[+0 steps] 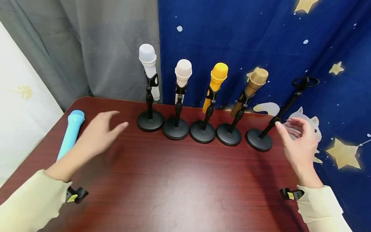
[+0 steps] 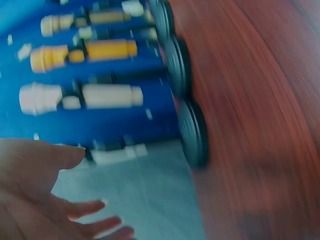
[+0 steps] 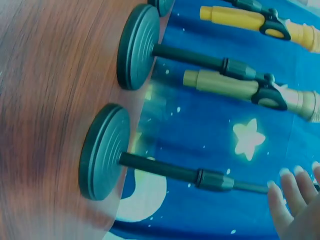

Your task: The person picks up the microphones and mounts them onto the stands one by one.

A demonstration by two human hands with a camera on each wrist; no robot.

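My left hand point(image 1: 97, 135) is over the left of the table, thumb and fingers spread with nothing between them. Beside it lies a light blue microphone point(image 1: 71, 130). On the far right, an unoccupied microphone stand point(image 1: 285, 109) has a black round base and an empty clip on top. My right hand point(image 1: 301, 146) is close to that stand's pole, its thumb and fingers apart; in the right wrist view the fingers point(image 3: 295, 192) are straight near the upper pole. A white microphone point(image 1: 150, 69), a cream microphone point(image 1: 183, 74), a yellow microphone point(image 1: 217, 79) and a gold microphone point(image 1: 253, 85) sit in clips on other stands.
The stands line the back edge of the dark red wooden table point(image 1: 179, 180). Behind them hang a grey curtain point(image 1: 118, 48) and a blue curtain point(image 1: 232, 32) with stars. A white panel point(image 1: 23, 106) is at the left.
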